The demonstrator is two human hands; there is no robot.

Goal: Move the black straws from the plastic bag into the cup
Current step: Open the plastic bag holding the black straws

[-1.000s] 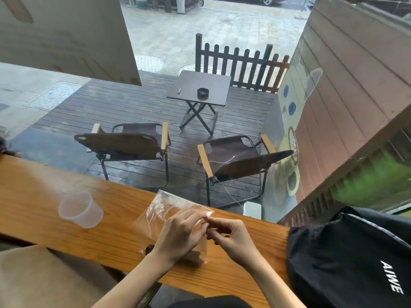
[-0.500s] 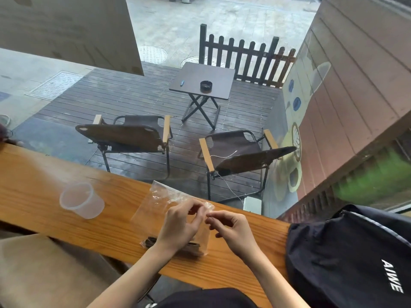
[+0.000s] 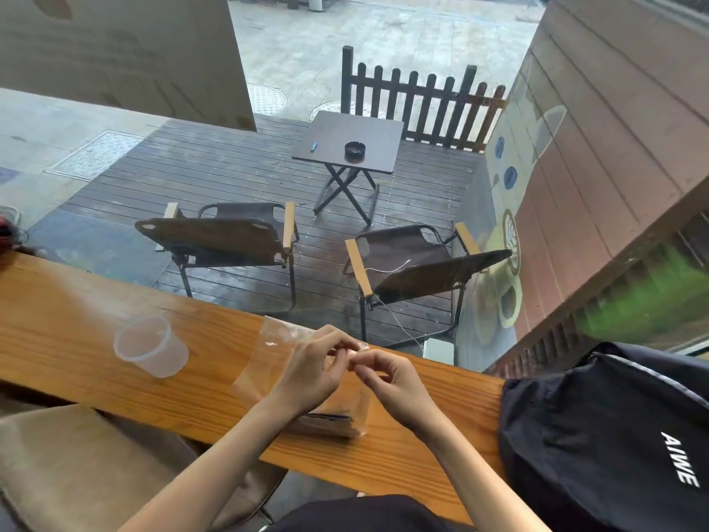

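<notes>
Head view showed the left hand (image 3: 310,372) and right hand (image 3: 395,383) each pinching the plastic bag (image 3: 264,355) top on the wooden counter (image 3: 76,301); black straws (image 3: 330,417) lay inside, the clear cup (image 3: 151,352) stood left, a black backpack (image 3: 606,435) right.

hands (image 3: 356,372) pinching plastic bag (image 3: 268,355) top, cup (image 3: 151,351) beside

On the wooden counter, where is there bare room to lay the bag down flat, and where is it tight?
Bare wood lies between the cup and the plastic bag, and left of the cup along the counter. A narrower strip sits between the right hand and the black backpack. It is crowded where the left hand and right hand work the bag's top.
</notes>
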